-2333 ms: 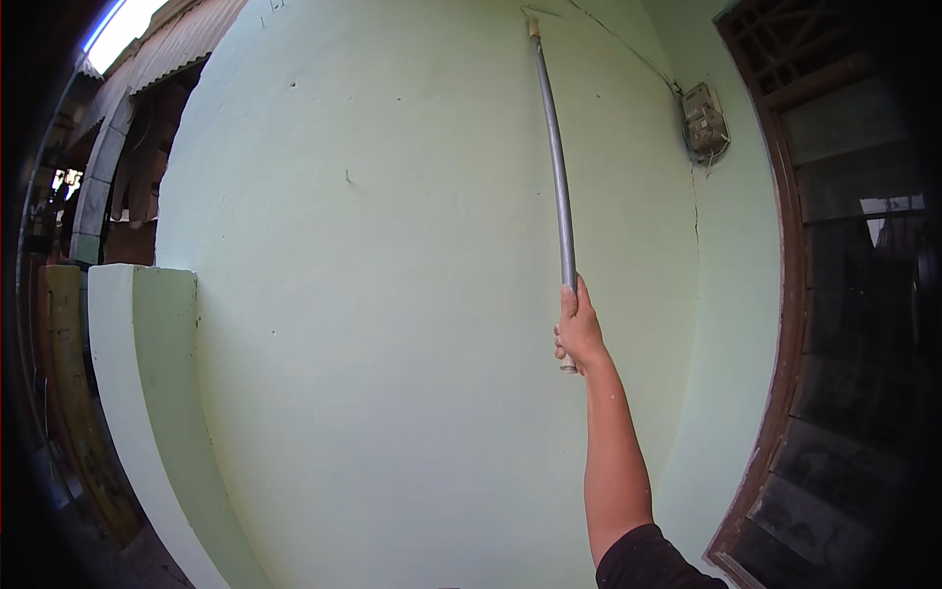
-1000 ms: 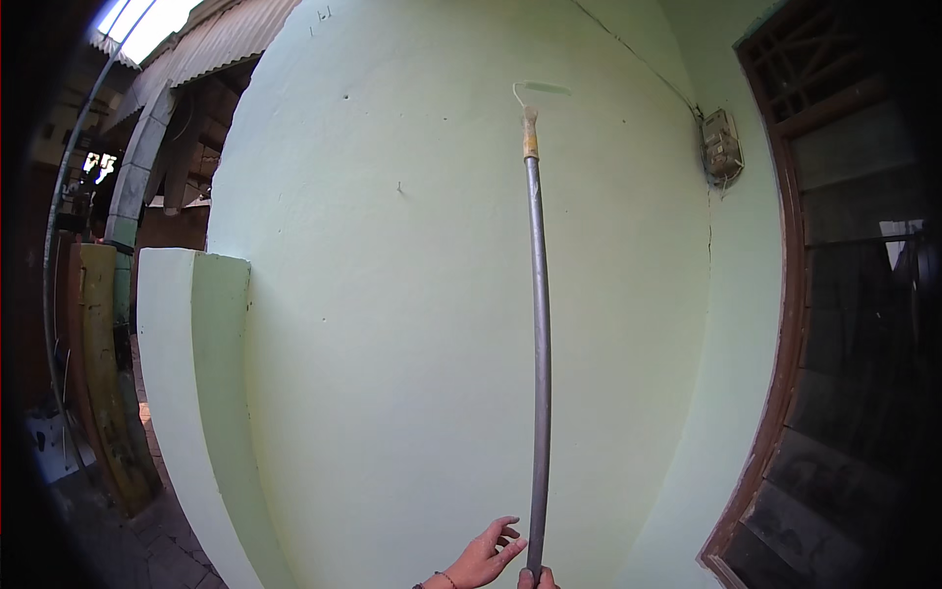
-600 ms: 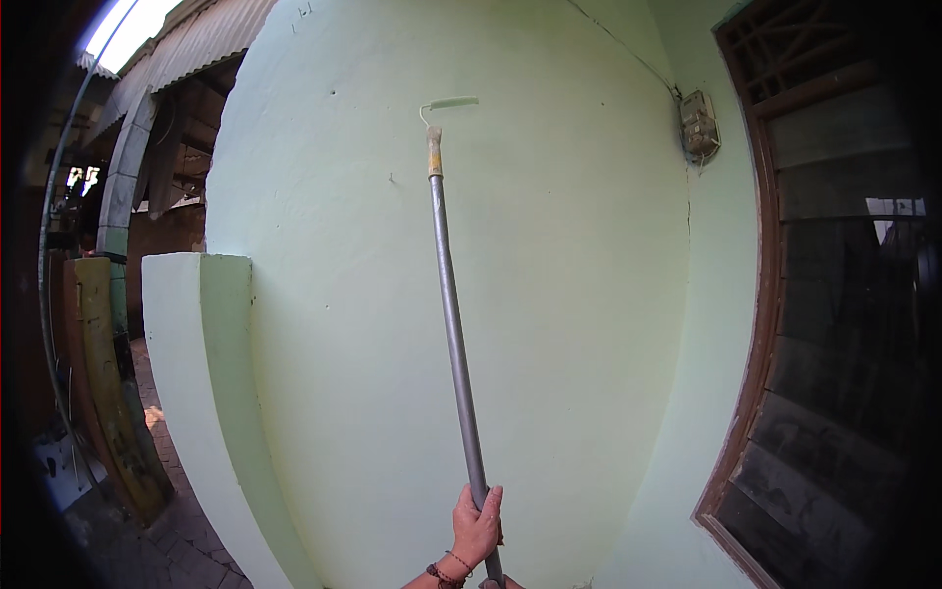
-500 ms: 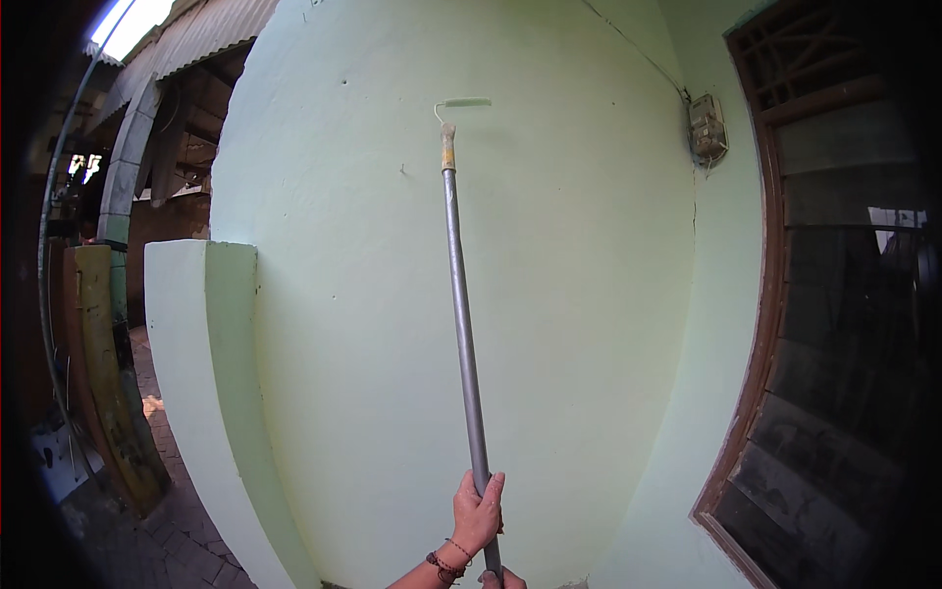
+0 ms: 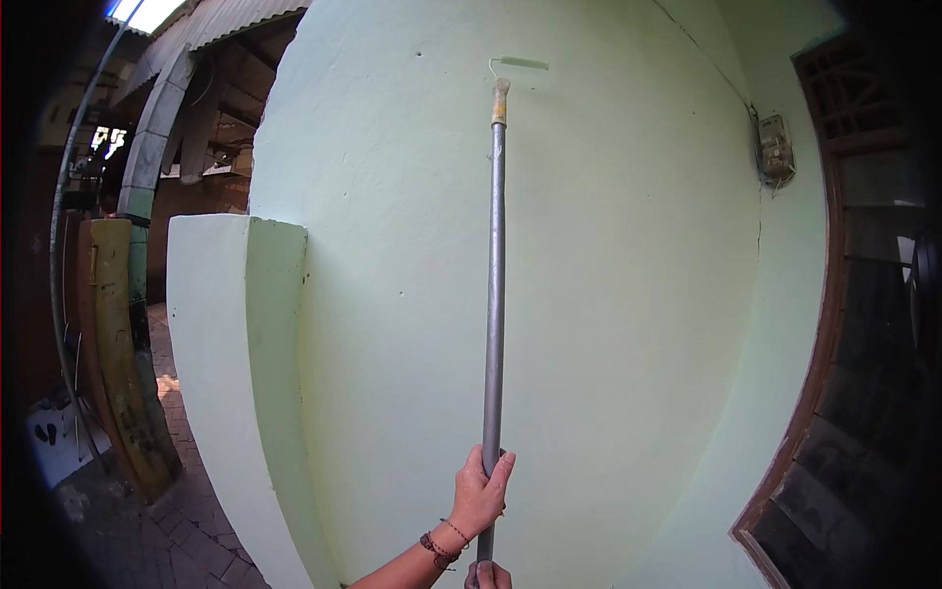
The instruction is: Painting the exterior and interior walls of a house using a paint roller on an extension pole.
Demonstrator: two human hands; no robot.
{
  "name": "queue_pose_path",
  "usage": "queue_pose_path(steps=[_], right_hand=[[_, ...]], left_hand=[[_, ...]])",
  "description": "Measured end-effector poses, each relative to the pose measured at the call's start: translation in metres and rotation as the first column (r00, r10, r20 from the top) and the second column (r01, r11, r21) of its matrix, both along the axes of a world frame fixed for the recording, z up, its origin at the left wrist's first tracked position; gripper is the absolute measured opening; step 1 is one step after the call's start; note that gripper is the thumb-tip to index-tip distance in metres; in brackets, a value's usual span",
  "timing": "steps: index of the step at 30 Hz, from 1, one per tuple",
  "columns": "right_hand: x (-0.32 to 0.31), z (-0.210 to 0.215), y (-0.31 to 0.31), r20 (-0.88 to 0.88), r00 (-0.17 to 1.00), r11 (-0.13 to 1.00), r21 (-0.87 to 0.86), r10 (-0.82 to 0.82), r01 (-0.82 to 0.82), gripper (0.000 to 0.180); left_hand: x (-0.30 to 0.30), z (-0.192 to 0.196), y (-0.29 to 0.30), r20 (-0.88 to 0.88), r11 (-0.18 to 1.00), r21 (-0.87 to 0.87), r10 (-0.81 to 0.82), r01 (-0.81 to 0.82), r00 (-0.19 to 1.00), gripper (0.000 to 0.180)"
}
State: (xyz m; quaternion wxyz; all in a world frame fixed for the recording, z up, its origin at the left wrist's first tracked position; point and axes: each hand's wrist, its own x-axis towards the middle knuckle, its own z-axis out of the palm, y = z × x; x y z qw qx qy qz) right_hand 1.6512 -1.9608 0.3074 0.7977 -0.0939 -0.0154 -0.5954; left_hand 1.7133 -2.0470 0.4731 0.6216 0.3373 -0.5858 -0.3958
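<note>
A paint roller (image 5: pixel 524 64) on a bent wire frame rests against or close to the upper part of a pale green wall (image 5: pixel 608 294); contact is hard to judge. Its worn handle (image 5: pixel 500 101) is fixed to the end of a long grey pole (image 5: pixel 495 294), which stands almost upright. My left hand (image 5: pixel 481 491), with a dark bracelet at the wrist, is wrapped around the lower pole. Just below it, at the bottom edge of the view, my right hand (image 5: pixel 488 575) also grips the pole; only its fingers show.
A low green partition wall (image 5: pixel 211 324) juts out at left, beside a paved passage (image 5: pixel 191 530) and a yellowish post (image 5: pixel 118 353). On the upper right hangs an electric meter box (image 5: pixel 774 152) with a cable. A brown-framed louvred window (image 5: pixel 819 393) fills the right side.
The roller has moved up the wall and slightly left. The view has shifted so the wall sits further right, and more of my left forearm shows. Both hands still hold the pole.
</note>
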Motion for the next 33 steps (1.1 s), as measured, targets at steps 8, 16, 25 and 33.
queue_pose_path(steps=[8,16,25,33], right_hand=[[0.057,-0.047,-0.027,0.422,-0.866,0.616,-0.616,-0.269,-0.491,0.032],[0.071,-0.087,-0.026,-0.947,-0.146,0.921,-0.314,-0.286,0.232,0.041],[0.077,-0.125,-0.038,-0.954,-0.134,0.943,-0.287,-0.266,0.169,0.046],[0.102,-0.098,-0.039,-0.962,-0.136,0.952,-0.257,-0.236,0.165,0.044]], left_hand=[[0.056,-0.014,-0.028,0.029,0.998,-0.061,0.033,-0.032,0.999,0.042],[0.081,-0.054,-0.038,-0.024,1.0,-0.004,0.008,-0.008,1.0,0.04],[0.099,-0.062,-0.042,-0.088,1.0,-0.026,-0.009,0.007,0.996,0.037],[0.126,-0.059,-0.051,-0.06,0.996,0.011,0.089,-0.089,0.994,0.036]])
